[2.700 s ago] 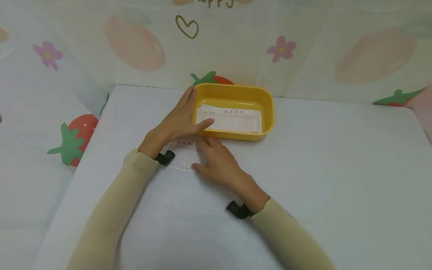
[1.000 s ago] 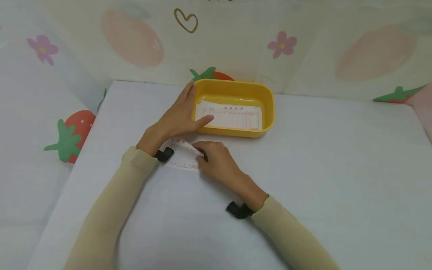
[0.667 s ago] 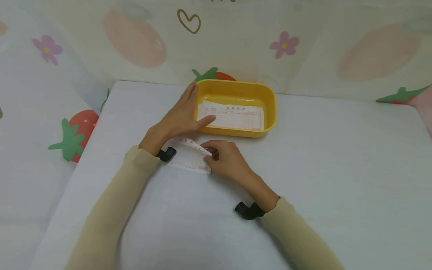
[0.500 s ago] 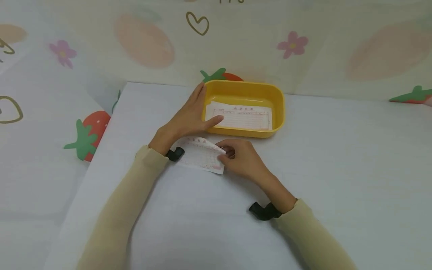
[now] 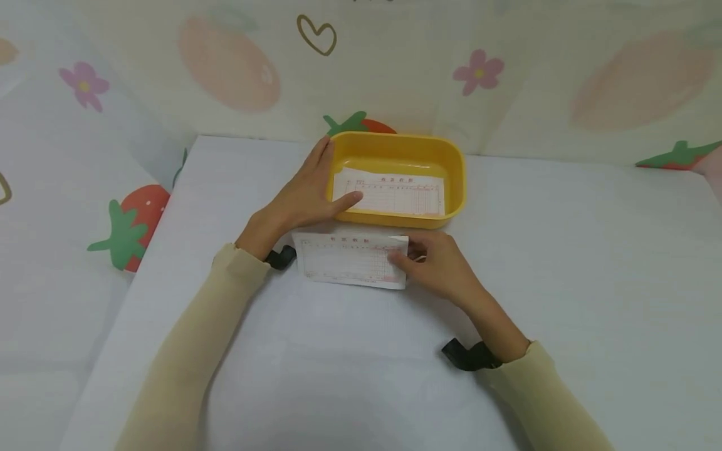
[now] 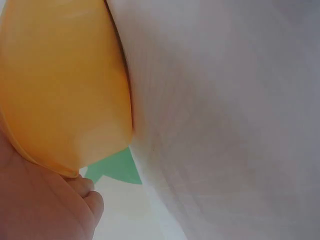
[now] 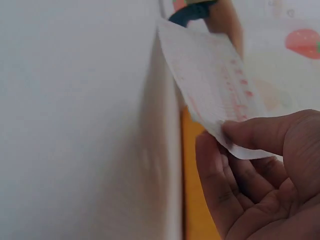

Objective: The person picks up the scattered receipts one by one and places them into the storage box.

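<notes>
We have a slip (image 5: 348,259) of thin printed paper lying on the table (image 5: 564,263) just in front of the tray (image 5: 457,188), and our right hand (image 5: 442,266) pinches its right end between thumb and fingers; the right wrist view shows that end (image 7: 220,95) lifted off the table and bending under its own weight. Our left hand (image 5: 301,197) rests flat and relaxed against the left wall of the tray, thumb laid over the rim onto a second slip (image 5: 395,194) that lies inside; it grips nothing, it only steadies. We judge the slip to be nearly weightless and quite limp: it will sag, flutter and curl when held by one end, and a hard pinch or a tug against the table could crease or tear it. Flat on the smooth table it is hard to get under, so the raised right edge is the place to hold, with the pads of thumb and fingers laid broad across the short side, not at a corner. The left end lies near our left wrist, and we cannot tell whether it touches it.
</notes>
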Demonstrator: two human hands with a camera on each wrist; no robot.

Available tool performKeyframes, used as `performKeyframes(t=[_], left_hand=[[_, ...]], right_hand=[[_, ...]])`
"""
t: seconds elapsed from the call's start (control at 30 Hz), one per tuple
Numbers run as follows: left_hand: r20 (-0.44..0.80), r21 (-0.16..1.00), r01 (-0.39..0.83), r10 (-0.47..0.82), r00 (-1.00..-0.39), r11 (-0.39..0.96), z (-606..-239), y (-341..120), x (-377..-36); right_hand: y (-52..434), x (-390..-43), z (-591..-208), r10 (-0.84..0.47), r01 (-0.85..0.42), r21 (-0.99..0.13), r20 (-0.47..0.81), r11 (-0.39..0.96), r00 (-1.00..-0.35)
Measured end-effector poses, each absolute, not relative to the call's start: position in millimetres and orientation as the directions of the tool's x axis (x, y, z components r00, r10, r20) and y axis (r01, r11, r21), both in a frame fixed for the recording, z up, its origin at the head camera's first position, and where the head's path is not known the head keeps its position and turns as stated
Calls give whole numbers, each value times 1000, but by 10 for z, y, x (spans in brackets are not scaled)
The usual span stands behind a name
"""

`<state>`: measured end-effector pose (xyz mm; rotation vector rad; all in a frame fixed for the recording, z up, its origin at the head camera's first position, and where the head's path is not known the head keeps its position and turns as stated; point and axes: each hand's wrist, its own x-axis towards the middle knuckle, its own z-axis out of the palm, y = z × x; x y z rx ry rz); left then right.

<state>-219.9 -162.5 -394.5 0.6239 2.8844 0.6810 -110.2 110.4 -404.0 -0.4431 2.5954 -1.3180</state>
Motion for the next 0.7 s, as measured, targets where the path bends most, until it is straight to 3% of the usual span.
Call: performKeyframes(t=[0.27,0.43,0.7], left_hand=[[-7,452,369,417,-909,812,-3967,-1617,-2192],[-3,457,372,420,-908,808,-3970,-1600,-2199],[-2,488,361,415,-910,794,-3956,-1614,-2207]], right_hand=[[1366,-1111,-3836,-399,-192,-797,-66,572,-915],[1506,-1107,-3722,-351,-153,-803,-74,576,-934],[1696,-1183,-3573,-259,-38,-895,-88,445,-962]])
